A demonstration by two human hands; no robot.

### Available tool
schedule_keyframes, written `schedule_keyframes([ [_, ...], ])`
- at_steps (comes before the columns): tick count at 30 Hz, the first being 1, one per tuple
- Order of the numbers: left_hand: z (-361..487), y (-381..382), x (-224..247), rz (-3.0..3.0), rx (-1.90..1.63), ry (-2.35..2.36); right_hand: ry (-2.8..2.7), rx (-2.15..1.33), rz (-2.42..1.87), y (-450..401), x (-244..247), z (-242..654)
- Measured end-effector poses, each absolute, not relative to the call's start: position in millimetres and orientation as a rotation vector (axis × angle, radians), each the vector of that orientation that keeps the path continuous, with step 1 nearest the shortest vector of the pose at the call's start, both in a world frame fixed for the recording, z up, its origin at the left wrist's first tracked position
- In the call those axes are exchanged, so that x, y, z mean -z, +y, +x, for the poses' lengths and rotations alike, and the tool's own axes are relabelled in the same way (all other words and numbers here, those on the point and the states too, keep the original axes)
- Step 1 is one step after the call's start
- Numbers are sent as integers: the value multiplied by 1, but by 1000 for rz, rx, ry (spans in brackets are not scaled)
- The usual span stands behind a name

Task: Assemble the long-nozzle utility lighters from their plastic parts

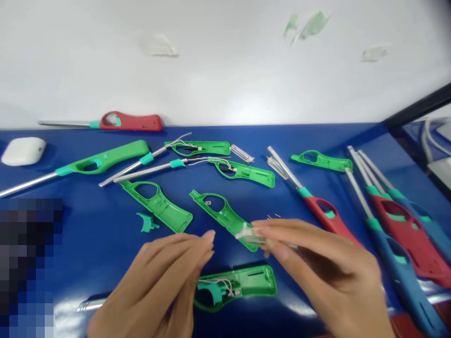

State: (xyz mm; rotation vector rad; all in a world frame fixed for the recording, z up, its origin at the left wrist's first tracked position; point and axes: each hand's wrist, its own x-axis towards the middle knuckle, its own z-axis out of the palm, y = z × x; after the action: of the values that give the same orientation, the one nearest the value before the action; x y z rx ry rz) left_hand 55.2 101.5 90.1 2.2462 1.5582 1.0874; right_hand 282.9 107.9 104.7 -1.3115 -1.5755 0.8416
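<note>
My right hand (327, 267) pinches a small clear plastic fuel tank (251, 233), slightly blurred, above the end of a green lighter handle half (229, 220). To the left, my left hand (155, 286) has thumb and fingertips pressed together; whatever may be between them cannot be made out. Partly hidden behind the left hand lies an opened green lighter half (255, 284) with white wires and a teal trigger (214, 293) in it. Another green handle half (158, 206) rests beyond the left hand, beside a loose teal trigger (146, 222).
On the blue table (88, 253), two metal lighter tubes (151, 173) are wired to green halves behind. Whole red and blue lighters (398, 277) lie at right, a green one (109, 157) at left. A red lighter (132, 121) and a white case (24, 151) are near the wall.
</note>
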Motion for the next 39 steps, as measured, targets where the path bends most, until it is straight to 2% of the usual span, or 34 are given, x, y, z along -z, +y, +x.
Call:
schedule_keyframes([
  [4, 54, 96, -85, 2554, -736, 1337, -1621, -605, -1488, 72, -95, 295],
  [11, 46, 90, -78, 2838, -227, 1096, -1766, -732, -1389, 50, -78, 294],
  [21, 48, 79, -71, 2761, -296, 1193, -1776, -901, -1410, 51, -73, 286],
  [39, 50, 69, -58, 2668, -409, 1251, -1766, -864, -1344, 50, -66, 283],
])
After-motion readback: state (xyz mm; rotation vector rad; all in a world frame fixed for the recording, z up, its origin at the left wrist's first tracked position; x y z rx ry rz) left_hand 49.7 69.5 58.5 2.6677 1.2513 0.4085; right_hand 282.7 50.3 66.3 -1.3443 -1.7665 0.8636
